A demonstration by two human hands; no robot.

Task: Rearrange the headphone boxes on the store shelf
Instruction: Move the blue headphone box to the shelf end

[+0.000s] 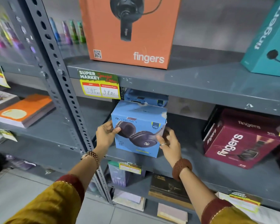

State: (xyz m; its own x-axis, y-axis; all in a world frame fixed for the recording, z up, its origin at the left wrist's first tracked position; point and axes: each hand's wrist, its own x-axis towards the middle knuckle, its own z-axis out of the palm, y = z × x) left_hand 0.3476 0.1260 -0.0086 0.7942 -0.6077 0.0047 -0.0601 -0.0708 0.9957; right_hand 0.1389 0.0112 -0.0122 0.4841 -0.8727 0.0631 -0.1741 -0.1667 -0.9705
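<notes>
Grey metal shelf (pixel 200 88), several tiers. Orange box (pixel 131 29) on upper tier; maroon box (pixel 239 139) right on middle tier. Blue headphone box (pixel 137 130) upright at middle tier's front edge, second blue box (pixel 145 97) behind. Left hand (pixel 106 135) and right hand (pixel 170 143) gripping its sides, fingers curled on it.

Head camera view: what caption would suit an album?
Both hands, left hand and right hand, holding a light-blue cardboard headphone box at a grey metal shelf.

Light-blue box (pixel 138 125); orange box (pixel 129 29); teal box (pixel 268 46); maroon box (pixel 239 143); grey shelf (pixel 200 81).
</notes>
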